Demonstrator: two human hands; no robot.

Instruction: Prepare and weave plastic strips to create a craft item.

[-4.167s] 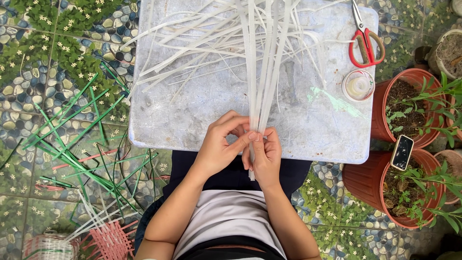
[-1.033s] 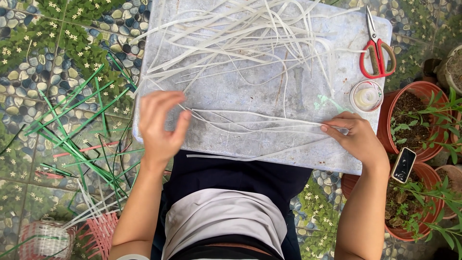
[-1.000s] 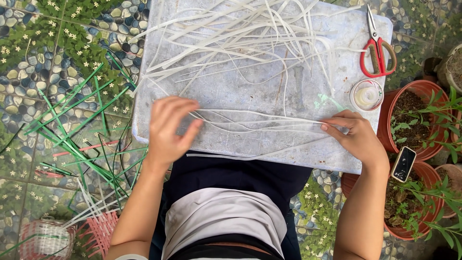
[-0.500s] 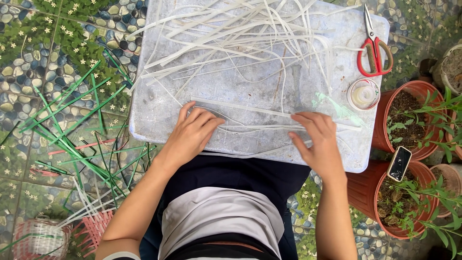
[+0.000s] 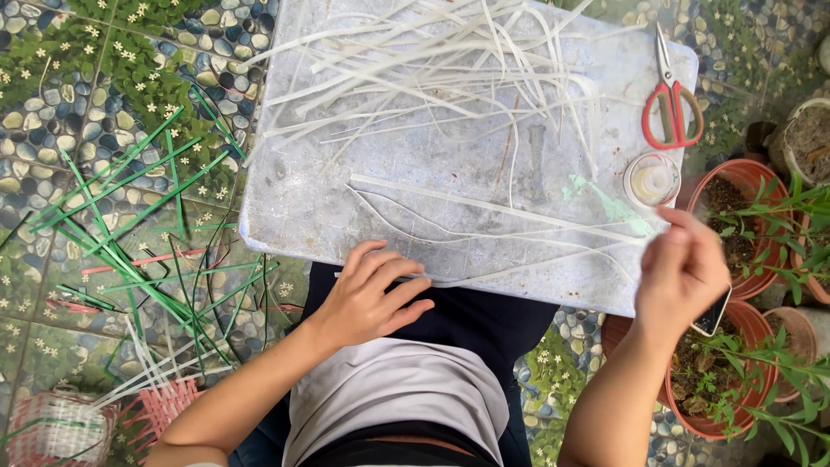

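At the board's (image 5: 303, 207) near edge, left hand (image 5: 372, 298) loosely on white strips (image 5: 484, 229), right hand (image 5: 683, 277) seemingly pinching their ends

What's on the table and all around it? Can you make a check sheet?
Surface: pale scuffed board over the lap, on pebble paving.
Job's things: white strips heaped at the far side; a few long thin ones lie across the near part.
Clutter: red-handled scissors, small round clear container.
Hands: left hand rests at the near edge on a strip; right hand is raised, pinching a strip's end.
Cables: nothing seen.
Surroundings: green strips, pink woven baskets, potted plants.
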